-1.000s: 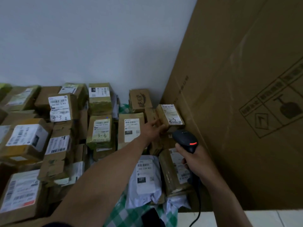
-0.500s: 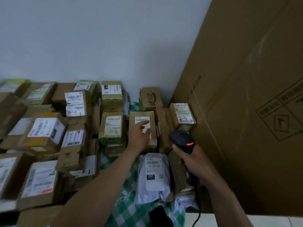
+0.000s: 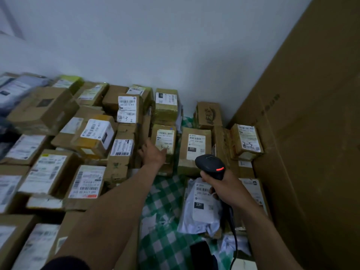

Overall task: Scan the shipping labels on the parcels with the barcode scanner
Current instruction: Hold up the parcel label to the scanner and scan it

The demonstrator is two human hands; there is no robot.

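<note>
Our left hand (image 3: 153,153), fingers outstretched, touches the parcel (image 3: 165,136) hand-marked "3-3"; our right hand (image 3: 228,189) grips the scanner (image 3: 210,165), its red light glowing.

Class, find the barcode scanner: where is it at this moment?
Head view, right of centre: the barcode scanner is gripped in the right hand, over the white mailer bag, just below the box marked 231.
</note>
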